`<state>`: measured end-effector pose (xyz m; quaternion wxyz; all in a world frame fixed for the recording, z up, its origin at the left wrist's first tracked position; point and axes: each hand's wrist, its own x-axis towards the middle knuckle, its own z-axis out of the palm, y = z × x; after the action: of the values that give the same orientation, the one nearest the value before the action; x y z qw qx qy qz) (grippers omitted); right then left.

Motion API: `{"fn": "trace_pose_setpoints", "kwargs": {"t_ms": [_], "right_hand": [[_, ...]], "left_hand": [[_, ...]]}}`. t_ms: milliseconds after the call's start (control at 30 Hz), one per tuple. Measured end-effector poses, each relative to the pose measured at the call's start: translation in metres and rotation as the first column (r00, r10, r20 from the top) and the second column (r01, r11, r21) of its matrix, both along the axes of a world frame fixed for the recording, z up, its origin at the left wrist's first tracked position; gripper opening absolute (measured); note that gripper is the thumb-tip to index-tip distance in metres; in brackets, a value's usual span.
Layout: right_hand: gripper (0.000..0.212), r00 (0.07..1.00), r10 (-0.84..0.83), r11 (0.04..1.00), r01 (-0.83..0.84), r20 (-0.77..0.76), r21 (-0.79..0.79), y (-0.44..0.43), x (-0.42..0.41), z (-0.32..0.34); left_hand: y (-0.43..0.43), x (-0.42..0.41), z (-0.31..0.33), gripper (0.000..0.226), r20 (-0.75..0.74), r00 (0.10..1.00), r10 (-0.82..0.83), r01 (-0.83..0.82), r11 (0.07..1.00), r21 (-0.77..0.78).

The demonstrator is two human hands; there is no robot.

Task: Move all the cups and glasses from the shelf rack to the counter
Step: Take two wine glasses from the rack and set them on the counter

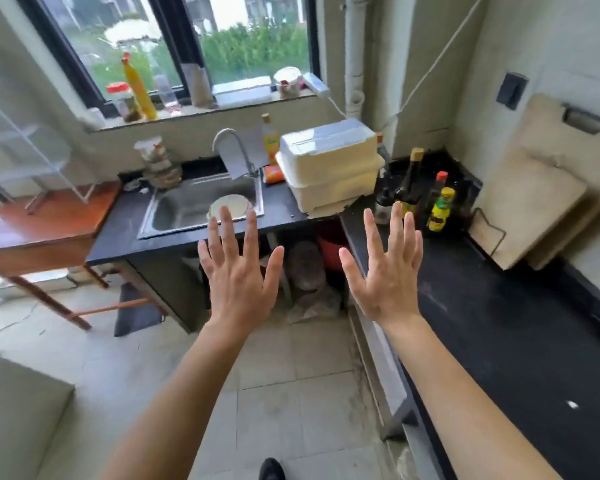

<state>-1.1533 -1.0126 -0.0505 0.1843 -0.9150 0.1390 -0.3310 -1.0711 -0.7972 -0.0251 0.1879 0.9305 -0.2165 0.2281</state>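
My left hand [238, 271] and my right hand [387, 268] are both raised in front of me, backs toward me, fingers spread, holding nothing. They hover over the floor in front of the black counter [499, 323], which runs along the right and turns toward the sink [194, 206]. A white wire shelf rack [28, 147] stands on a wooden table [49, 223] at the far left, blurred; I cannot make out cups or glasses on it. A clear glass [165, 93] stands on the window sill.
A white bowl [231, 206] lies in the sink under the tap [231, 143]. A white lidded box [329, 164] sits on the counter corner, sauce bottles [426, 199] beside it. Cutting boards [541, 188] lean on the right wall. The floor is tiled.
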Motion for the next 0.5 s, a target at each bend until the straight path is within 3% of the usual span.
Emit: {"fn": "trace_pose_setpoints", "kwargs": {"t_ms": [233,333,500], "right_hand": [[0.075,0.965,0.262,0.959,-0.261,-0.003,-0.111,0.179,0.156,0.005],[0.074,0.927,0.373,0.919,-0.375,-0.041,-0.118,0.269,0.214,0.01],[0.074,0.849,0.528,0.839,-0.518,0.019,-0.169,0.371,0.291,0.022]], "left_hand": [[0.199,0.082,-0.009,0.073,-0.038,0.956,0.291,-0.293,0.954,-0.061],[0.277,0.118,-0.007,0.074,-0.038,0.918,0.395,-0.396,0.917,-0.051],[0.37,0.173,0.003,0.072,-0.016,0.859,0.511,-0.511,0.857,-0.068]]}}
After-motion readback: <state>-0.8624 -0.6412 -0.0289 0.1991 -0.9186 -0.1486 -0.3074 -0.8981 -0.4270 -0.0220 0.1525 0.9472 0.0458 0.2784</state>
